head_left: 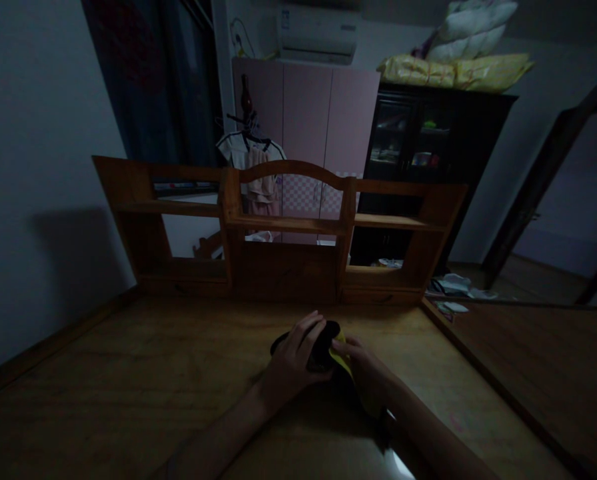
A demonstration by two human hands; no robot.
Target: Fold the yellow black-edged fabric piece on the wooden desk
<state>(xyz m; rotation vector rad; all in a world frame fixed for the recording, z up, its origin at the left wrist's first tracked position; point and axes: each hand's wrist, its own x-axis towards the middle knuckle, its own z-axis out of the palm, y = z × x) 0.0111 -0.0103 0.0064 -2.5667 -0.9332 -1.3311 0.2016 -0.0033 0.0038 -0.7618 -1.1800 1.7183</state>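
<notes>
A broad wooden board is spread beneath the hands. Beyond it, a pink wardrobe is kept shut, so its contents are hidden. Beside it, a black cabinet is fitted with glass doors; pale stacked things and a small green item can be made out inside, though too dimly to be named. The wooden headboard is divided into open shelves, with shut drawers set at its base. On top of the cabinet a yellow bag is laid, its filling concealed.

The dark object is held just above the board, near its middle, between the two hands. The fingers of the left hand are laid close together over its upper side, with the thumb side tucked below, so it appears clamped. By the right hand a yellow piece is pinned under the thumb along the object's near right side; how the other fingers are placed cannot be told. The object is judged light, with a body firm enough to be gripped from both sides; nothing about it looks fragile, and slipperiness cannot be judged in this light. The yellow piece, being thin and curved, is probably pliable and best taken by its edge between thumb and finger.
</notes>
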